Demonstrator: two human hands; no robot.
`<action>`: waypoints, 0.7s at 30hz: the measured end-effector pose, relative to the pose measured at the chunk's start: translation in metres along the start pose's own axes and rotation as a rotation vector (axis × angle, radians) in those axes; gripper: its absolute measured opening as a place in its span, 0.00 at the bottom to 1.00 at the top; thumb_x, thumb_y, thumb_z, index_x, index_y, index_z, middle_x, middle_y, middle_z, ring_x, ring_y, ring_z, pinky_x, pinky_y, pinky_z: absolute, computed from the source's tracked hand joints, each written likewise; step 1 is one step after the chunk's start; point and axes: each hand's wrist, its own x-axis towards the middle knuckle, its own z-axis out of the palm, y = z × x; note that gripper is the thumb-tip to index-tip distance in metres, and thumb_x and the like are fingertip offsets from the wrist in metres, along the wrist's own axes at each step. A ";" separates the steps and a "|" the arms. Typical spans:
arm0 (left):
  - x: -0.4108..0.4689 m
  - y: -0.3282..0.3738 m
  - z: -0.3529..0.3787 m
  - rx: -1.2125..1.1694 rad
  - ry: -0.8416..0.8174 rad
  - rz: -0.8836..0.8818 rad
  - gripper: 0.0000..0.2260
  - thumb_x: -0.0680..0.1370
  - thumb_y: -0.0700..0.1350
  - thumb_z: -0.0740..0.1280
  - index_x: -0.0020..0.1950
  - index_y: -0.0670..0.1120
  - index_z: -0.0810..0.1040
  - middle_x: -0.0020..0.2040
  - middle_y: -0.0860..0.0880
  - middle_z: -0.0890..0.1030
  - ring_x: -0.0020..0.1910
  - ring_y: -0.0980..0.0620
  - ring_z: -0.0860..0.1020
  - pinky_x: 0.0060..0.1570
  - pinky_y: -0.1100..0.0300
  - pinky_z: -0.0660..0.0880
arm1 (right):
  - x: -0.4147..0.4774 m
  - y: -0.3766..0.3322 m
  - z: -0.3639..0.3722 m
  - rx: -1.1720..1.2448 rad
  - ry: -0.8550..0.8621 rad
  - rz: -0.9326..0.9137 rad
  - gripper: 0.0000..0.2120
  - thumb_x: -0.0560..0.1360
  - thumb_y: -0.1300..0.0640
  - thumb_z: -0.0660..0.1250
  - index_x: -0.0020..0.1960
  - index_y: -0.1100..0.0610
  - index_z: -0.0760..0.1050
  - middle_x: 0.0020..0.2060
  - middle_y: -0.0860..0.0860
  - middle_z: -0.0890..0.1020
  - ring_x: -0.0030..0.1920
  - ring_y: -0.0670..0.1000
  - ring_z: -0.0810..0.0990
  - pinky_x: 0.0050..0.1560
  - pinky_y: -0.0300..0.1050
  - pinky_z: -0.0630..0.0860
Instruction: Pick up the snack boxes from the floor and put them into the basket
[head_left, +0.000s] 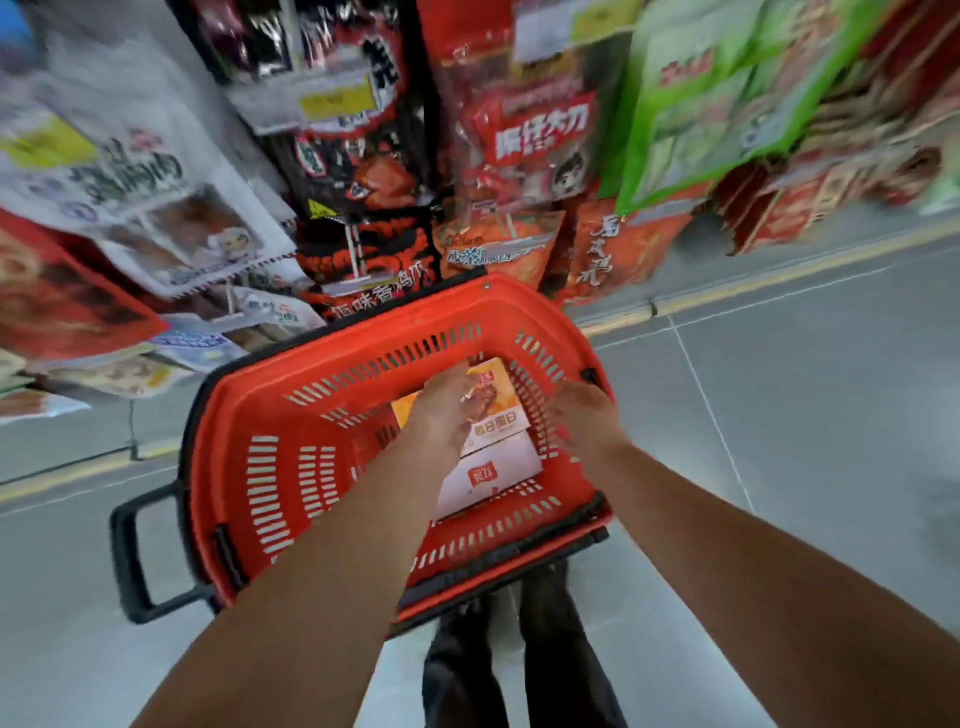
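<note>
A grey tiled floor (810, 426) fills the lower and right part of the view, with a yellow line (779, 278) running along the foot of a shelf. The shelf is hung with snack bags (524, 140) in red, black, white and green, most of them smeared by motion blur. A red basket (234, 395) with slotted walls and a black rim strip stands on the floor just in front of the lowest bags. Its black handle (130, 551) sticks out to the left. Two bare forearms reach from the bottom of the view over the near rim and down into the basket. Beneath them the person's dark trouser legs (561, 654) show at the near edge of the basket. The snack box (498, 467) is already inside the basket, lying on the bottom towards the right wall. It shows an orange picture face at the far end and a white face with a small red logo at the near end; whether this is one box or two lying together I cannot tell. The left grip (447, 408), a bare hand seen from the back, lies over the orange end of the box. Its fingers are stretched out loosely and wide over the top, not curled round it. The right grip (584, 415), the other bare hand, hangs just inside the right wall, beside the box. Its fingers point down and are too blurred to show whether they are spread or closed, so I cannot tell its state.
</note>
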 end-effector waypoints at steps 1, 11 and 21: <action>-0.017 0.006 0.007 0.004 -0.037 0.064 0.18 0.81 0.39 0.59 0.72 0.44 0.68 0.68 0.47 0.73 0.69 0.46 0.71 0.61 0.57 0.63 | -0.026 -0.010 -0.012 0.109 0.051 0.014 0.09 0.79 0.61 0.60 0.41 0.53 0.73 0.35 0.49 0.76 0.33 0.47 0.74 0.36 0.42 0.73; -0.211 -0.011 0.098 0.236 -0.435 0.293 0.11 0.78 0.37 0.60 0.46 0.52 0.76 0.48 0.53 0.80 0.46 0.56 0.79 0.42 0.62 0.68 | -0.252 -0.034 -0.132 0.820 0.331 -0.110 0.03 0.79 0.59 0.63 0.49 0.51 0.73 0.41 0.48 0.78 0.42 0.47 0.77 0.49 0.42 0.73; -0.306 -0.094 0.242 0.474 -0.690 0.193 0.08 0.79 0.39 0.59 0.48 0.51 0.75 0.44 0.54 0.80 0.42 0.56 0.79 0.45 0.60 0.70 | -0.348 0.051 -0.280 0.994 0.632 -0.120 0.04 0.78 0.61 0.63 0.48 0.53 0.74 0.41 0.50 0.79 0.38 0.48 0.77 0.43 0.40 0.72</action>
